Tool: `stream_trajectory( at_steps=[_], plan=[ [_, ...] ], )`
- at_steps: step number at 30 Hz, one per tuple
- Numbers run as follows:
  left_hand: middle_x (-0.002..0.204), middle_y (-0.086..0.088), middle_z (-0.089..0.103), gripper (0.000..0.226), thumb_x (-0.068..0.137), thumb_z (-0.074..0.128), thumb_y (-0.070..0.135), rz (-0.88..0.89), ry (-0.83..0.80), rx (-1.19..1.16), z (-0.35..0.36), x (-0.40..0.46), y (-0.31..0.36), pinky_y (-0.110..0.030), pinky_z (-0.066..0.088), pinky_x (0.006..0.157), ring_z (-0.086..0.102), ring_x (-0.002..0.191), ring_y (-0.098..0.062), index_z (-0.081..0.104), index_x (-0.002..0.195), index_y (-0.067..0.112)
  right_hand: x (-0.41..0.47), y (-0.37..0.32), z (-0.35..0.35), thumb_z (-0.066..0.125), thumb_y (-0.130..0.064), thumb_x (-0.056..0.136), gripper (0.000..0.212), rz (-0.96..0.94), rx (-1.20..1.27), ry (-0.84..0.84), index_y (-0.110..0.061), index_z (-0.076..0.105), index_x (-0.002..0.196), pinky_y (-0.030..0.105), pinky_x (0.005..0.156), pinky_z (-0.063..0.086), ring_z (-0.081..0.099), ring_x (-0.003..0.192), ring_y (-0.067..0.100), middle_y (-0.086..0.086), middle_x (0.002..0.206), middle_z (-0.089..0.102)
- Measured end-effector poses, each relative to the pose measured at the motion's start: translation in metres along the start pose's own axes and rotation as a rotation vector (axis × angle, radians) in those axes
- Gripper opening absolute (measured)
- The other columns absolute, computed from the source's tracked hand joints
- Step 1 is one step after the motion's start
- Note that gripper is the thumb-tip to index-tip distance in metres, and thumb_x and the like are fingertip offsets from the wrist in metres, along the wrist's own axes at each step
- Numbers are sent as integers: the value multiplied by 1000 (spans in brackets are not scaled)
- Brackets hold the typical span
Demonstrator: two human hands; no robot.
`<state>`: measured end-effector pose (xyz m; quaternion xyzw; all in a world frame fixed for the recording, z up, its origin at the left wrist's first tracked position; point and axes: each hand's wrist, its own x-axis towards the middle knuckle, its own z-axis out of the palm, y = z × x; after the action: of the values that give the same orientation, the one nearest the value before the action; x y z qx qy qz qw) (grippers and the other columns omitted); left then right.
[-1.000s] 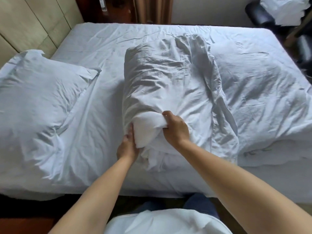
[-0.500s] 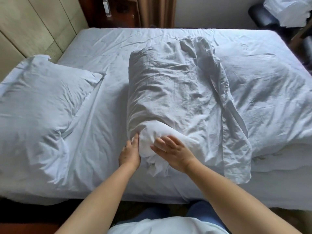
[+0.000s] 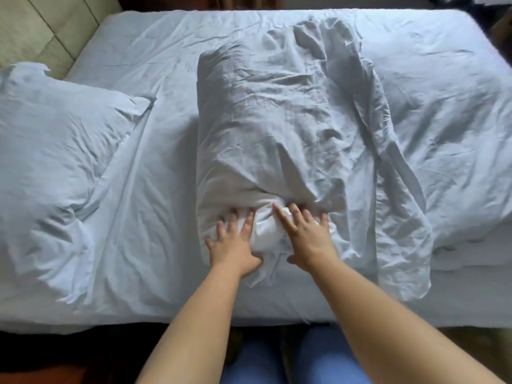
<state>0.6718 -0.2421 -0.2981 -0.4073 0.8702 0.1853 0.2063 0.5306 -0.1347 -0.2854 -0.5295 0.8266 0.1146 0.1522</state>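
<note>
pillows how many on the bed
2: left pillow by the left edge of the bed; middle pillow mid-bed, left hand and right hand pressing its near end. Rumpled bedding at right may hide more.

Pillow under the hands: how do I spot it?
Look at the white bed. Along its middle lies a bulging pillow in a wrinkly case. Unlike the flat pillow at the left, the left hand and right hand press its near end.

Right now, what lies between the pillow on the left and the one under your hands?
Only bare, wrinkled bed sheet separates the left pillow from the middle pillow, as the head view shows.
</note>
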Motion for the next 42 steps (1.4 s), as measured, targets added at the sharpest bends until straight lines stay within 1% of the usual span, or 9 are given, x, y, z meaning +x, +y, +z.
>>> stream_trajectory(
  at_steps=[4, 9, 15, 18, 23, 29, 35, 38, 42],
  plan=[
    [150, 8, -38, 119, 67, 53, 81, 2, 3, 52, 31, 7, -11, -65, 9, 111, -23, 144, -29, -41, 130, 44, 16, 9, 45, 77, -45, 70, 131, -27, -75, 28, -37, -33, 140, 67, 109, 8, 0, 147, 32, 8, 158, -12],
    [148, 1, -40, 118, 74, 52, 72, -69, 206, 47, 73, 18, -8, -66, 7, 111, -20, 144, -34, -48, 127, 41, 42, 7, 98, 84, -25, 59, 114, -47, -101, 438, -32, 12, 146, 62, 95, 40, 49, 123, 43, 23, 145, 32],
    [150, -16, 26, 109, 66, 80, 23, 1, 639, -5, 92, 22, -22, -59, 44, 93, 40, 130, -43, 7, 147, 31, 31, 17, 68, 76, -8, 61, 83, 17, 273, 615, -14, 42, 136, 34, 55, 50, 62, 67, 35, 14, 85, 65],
    [147, -14, 22, 103, 69, 74, 20, -15, 711, -100, 76, 9, -7, -59, 40, 97, 39, 129, -41, 5, 146, 31, 21, 13, 32, 60, -13, 80, 50, 178, 445, 483, -13, 52, 129, 35, 61, 38, 61, 86, 38, 13, 94, 67],
    [147, -17, 30, 99, 71, 55, 68, -27, 773, -108, 49, -10, 27, -59, 35, 100, 38, 132, -39, 5, 145, 26, 3, 0, -9, 56, -16, 83, 42, 110, 516, 514, -15, 54, 125, 31, 65, 26, 60, 94, 38, 13, 102, 68],
    [133, -21, 53, 86, 75, 74, 23, -149, 835, -117, 18, 3, 3, -54, 51, 81, 59, 109, -40, 20, 143, 24, -7, 3, -40, 69, -5, 65, 42, -23, 485, 749, -9, 65, 107, 30, 57, 32, 63, 78, 37, 13, 80, 68],
    [122, -13, 60, 68, 81, 50, 0, 133, 731, 57, 10, -19, -19, -35, 48, 38, 64, 75, -34, 29, 140, 28, -20, 10, -35, 70, -3, 52, 41, -64, 292, 854, -9, 68, 92, 29, 46, 42, 62, 62, 31, 6, 66, 65],
    [119, -5, 66, 63, 81, 46, 3, 289, 896, 341, -34, -25, -28, -26, 39, 35, 60, 59, -28, 36, 138, 28, -22, 19, -60, 62, -13, 61, 34, -114, 230, 1020, -11, 67, 94, 33, 52, 44, 62, 66, 32, 6, 72, 66],
    [129, -4, 62, 61, 83, 44, -5, 482, 1067, 440, -72, -53, -31, -28, 41, 41, 62, 71, -30, 45, 138, 22, -22, 40, -71, 51, -11, 73, 31, -163, 102, 1191, -16, 63, 101, 35, 63, 34, 59, 68, 27, 2, 79, 66]
  ],
)
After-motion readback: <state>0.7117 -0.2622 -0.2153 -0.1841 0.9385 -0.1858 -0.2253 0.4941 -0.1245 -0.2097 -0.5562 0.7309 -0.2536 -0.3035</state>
